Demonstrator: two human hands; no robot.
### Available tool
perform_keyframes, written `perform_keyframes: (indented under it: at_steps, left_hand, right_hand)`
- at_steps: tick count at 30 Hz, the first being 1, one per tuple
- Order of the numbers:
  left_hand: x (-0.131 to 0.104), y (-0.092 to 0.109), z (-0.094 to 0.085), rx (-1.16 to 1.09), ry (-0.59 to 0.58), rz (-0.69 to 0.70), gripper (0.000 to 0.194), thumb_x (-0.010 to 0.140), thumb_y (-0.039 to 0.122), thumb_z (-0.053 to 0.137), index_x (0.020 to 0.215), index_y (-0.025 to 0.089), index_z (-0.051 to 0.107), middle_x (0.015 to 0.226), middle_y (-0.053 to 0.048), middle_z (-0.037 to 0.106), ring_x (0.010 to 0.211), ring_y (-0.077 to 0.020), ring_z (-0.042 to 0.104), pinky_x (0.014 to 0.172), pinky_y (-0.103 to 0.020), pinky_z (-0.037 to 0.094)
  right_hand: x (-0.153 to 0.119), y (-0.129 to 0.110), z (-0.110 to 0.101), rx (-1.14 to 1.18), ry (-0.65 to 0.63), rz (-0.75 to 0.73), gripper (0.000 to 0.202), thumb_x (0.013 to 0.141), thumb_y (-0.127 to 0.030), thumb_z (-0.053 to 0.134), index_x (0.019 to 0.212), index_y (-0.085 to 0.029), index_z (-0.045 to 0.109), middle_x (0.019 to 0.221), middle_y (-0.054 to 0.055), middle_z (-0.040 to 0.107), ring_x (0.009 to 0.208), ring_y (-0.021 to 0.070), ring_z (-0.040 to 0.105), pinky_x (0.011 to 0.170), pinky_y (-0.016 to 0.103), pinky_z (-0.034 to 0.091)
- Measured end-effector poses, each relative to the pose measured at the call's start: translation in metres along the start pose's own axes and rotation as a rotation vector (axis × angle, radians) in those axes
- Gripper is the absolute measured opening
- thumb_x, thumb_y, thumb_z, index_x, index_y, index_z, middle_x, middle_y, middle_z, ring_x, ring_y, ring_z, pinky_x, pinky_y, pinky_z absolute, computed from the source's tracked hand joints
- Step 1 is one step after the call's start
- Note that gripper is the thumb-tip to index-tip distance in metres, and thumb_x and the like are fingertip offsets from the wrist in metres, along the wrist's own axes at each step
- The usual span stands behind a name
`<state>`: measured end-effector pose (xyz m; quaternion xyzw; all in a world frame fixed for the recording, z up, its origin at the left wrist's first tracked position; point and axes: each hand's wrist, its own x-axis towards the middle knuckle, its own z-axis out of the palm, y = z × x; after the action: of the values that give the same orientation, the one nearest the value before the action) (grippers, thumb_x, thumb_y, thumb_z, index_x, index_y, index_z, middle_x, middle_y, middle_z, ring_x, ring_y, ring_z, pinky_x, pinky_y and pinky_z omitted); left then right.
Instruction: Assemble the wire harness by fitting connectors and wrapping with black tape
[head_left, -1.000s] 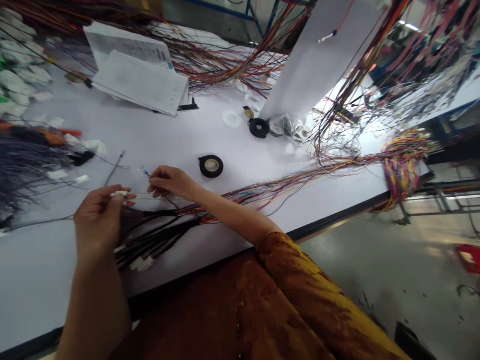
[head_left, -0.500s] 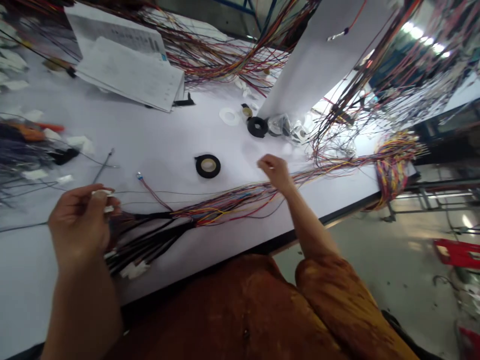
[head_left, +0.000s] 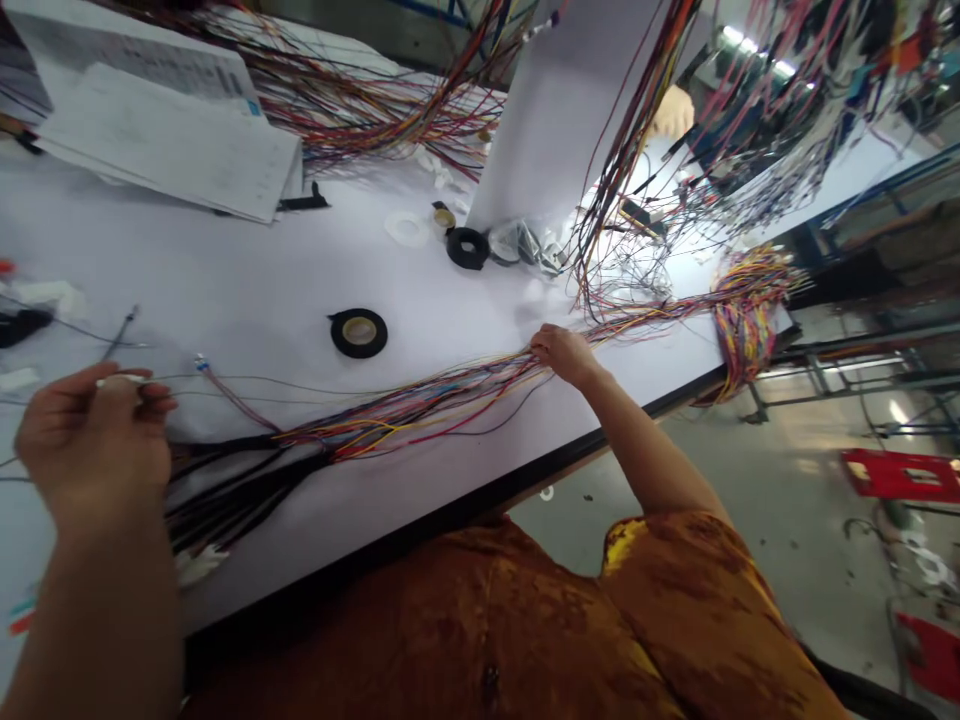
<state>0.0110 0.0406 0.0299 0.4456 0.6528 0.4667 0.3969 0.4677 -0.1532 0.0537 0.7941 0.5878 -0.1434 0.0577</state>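
Observation:
My left hand (head_left: 101, 440) is closed, pinching a small white connector (head_left: 124, 379) at the left end of the harness. Two thin wires run from it to the right. Below that hand, several black-sleeved branches (head_left: 240, 490) of the harness lie on the table. From them a long bundle of coloured wires (head_left: 420, 400) stretches right. My right hand (head_left: 564, 352) is closed on the far stretch of this bundle, its fingers wrapped round wires. A short wire with a blue-white connector (head_left: 201, 364) sticks up from the bundle.
A black tape roll (head_left: 359, 333) lies mid-table; another tape roll (head_left: 466, 248) sits by a white post (head_left: 540, 130). Papers (head_left: 172, 150) lie at the back left. Loose wires (head_left: 637, 130) hang down on the right. Another person's hand (head_left: 673, 113) shows behind them. The table's dark edge (head_left: 480, 510) runs in front.
My right hand has come down from above the bundle onto its wires. My left hand still pinches the white connector. The view has shifted, so the table's things appear further left.

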Motion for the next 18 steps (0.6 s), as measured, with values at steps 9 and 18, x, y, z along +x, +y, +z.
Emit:
perform_keyframes:
  at_steps: [9, 18]
  left_hand:
    - [0.007, -0.033, 0.008, -0.107, 0.031, 0.196, 0.034, 0.057, 0.015, 0.055, 0.09, 0.015, 0.063, 0.075, 0.003, 0.066, 0.056, -0.0082, 0.061, 0.054, -0.02, 0.05]
    - [0.008, -0.044, 0.002, 0.136, -0.006, 0.265, 0.036, 0.062, 0.02, 0.069, 0.098, 0.015, 0.07, 0.073, 0.004, 0.065, 0.06, -0.0096, 0.061, 0.056, -0.019, 0.05]
  right_hand:
    - [0.003, 0.021, 0.009, 0.26, 0.19, -0.031, 0.02, 0.086, -0.02, 0.053, 0.096, -0.015, 0.069, 0.089, 0.007, 0.065, 0.077, 0.0154, 0.056, 0.073, 0.026, 0.041]
    - [-0.011, 0.043, 0.007, 0.514, 0.297, 0.037, 0.029, 0.089, -0.035, 0.056, 0.09, -0.015, 0.077, 0.084, 0.008, 0.068, 0.076, 0.0175, 0.062, 0.071, 0.029, 0.046]
